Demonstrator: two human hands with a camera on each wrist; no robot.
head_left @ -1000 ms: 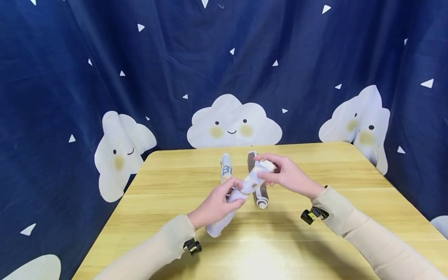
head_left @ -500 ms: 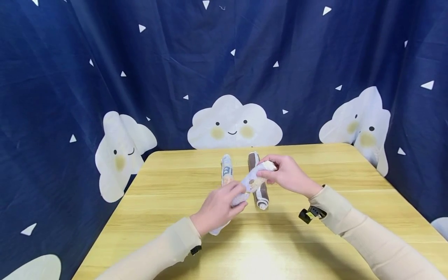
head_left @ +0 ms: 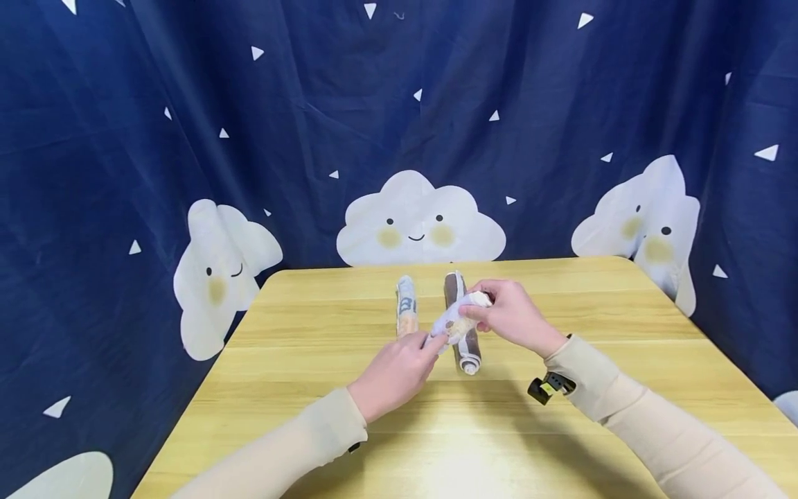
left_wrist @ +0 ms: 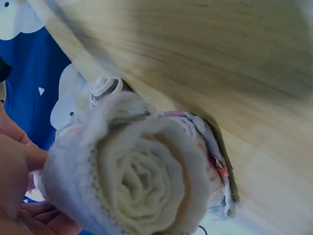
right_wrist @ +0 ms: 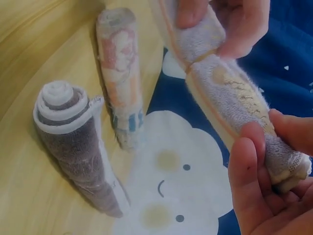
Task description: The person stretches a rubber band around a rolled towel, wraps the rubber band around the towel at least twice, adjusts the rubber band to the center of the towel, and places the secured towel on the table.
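Both hands (head_left: 394, 374) (head_left: 514, 317) grip one lavender roll (head_left: 460, 322), held aslant.

Head view forward and down, close wrist views, lavender roll (head_left: 457, 321) shared

- Left sleeve (head_left: 280, 443): long, plain cream cloth, a small black piece (head_left: 355, 448) showing under its edge.
- Right sleeve (head_left: 667, 430): matching cream, creased behind a broad cuff (head_left: 580, 364).
- Right wrist: black strap (head_left: 561, 382) carrying a blocky black device (head_left: 537, 391) with a yellow-green patch (head_left: 547, 389).

Brown roll (right_wrist: 76, 152), pale roll (right_wrist: 121, 78) on table (head_left: 299, 339)
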